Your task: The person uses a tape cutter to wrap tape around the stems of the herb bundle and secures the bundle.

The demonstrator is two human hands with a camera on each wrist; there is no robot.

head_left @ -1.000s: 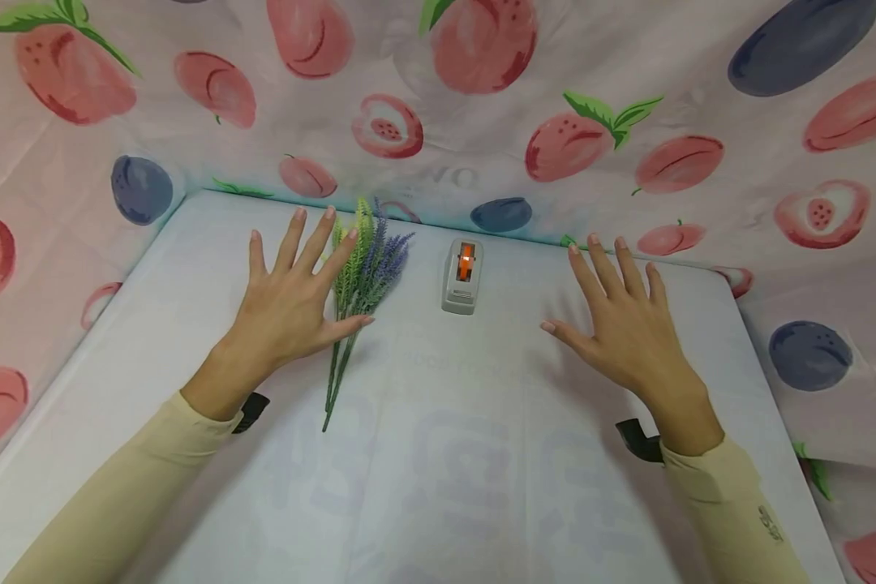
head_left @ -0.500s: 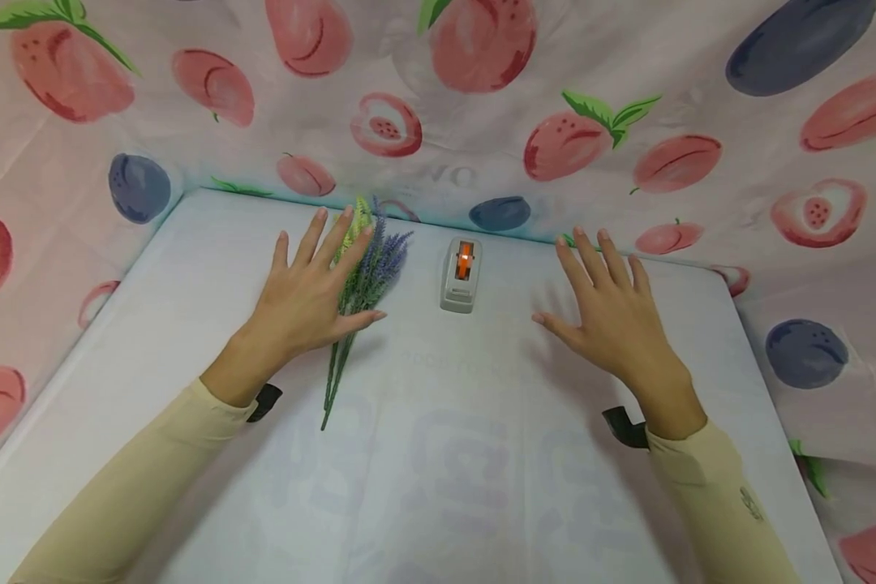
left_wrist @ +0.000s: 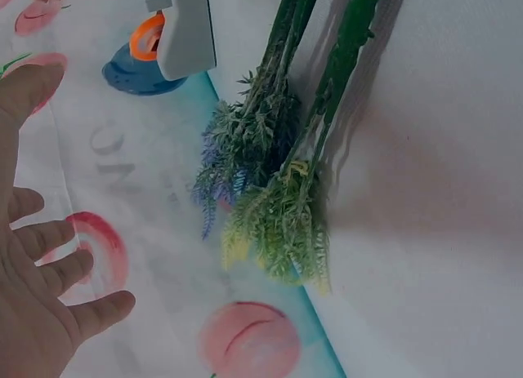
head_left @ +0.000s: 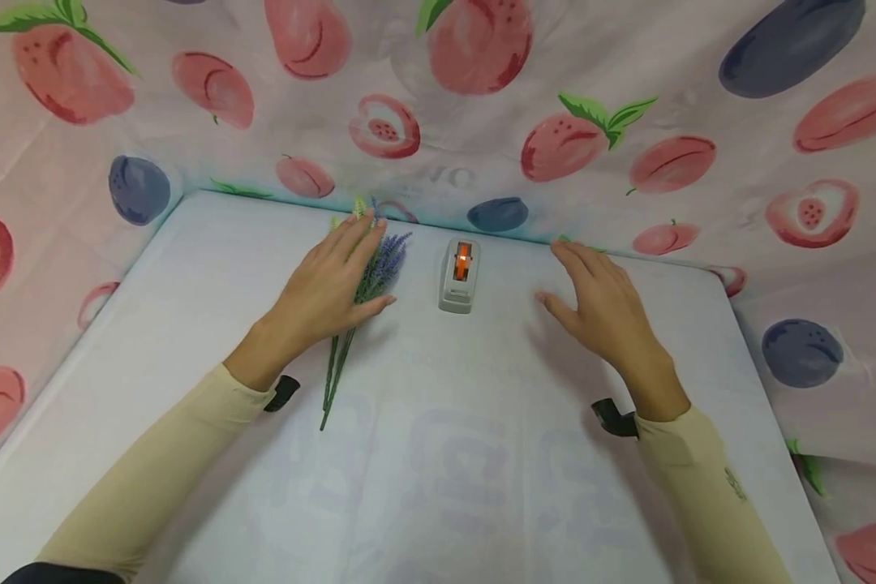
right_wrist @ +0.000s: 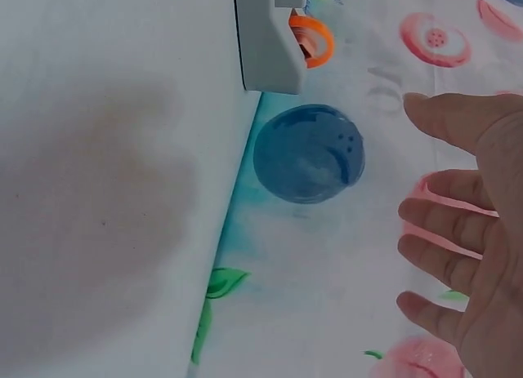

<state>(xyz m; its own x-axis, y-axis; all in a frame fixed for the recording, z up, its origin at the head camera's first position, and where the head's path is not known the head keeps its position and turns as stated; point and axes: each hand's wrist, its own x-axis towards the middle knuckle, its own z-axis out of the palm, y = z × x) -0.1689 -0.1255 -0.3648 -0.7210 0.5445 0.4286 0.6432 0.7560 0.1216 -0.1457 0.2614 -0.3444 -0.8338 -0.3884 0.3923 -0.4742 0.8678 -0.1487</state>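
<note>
Holding nothing in left hand [head_left: 324, 284] or right hand [head_left: 609, 312], both loosely outstretched; hovering with the left above feathery, thin-stemmed flowers [head_left: 383, 269] laid on the white desk [head_left: 438, 389], near a blocky grey dispenser [head_left: 456, 296] with a round orange ring [head_left: 463, 261].

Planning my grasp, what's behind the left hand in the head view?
Flower bunch: purple blooms, yellow tips and lower stems show past the left hand; most yellow-green blooms are covered there.

A flat white rectangular tabletop [head_left: 453, 373] is bordered by pale pink sheeting [head_left: 474, 122] printed with red and blue fruit [head_left: 565, 148]. Soft shadows [head_left: 565, 357] are cast.
</note>
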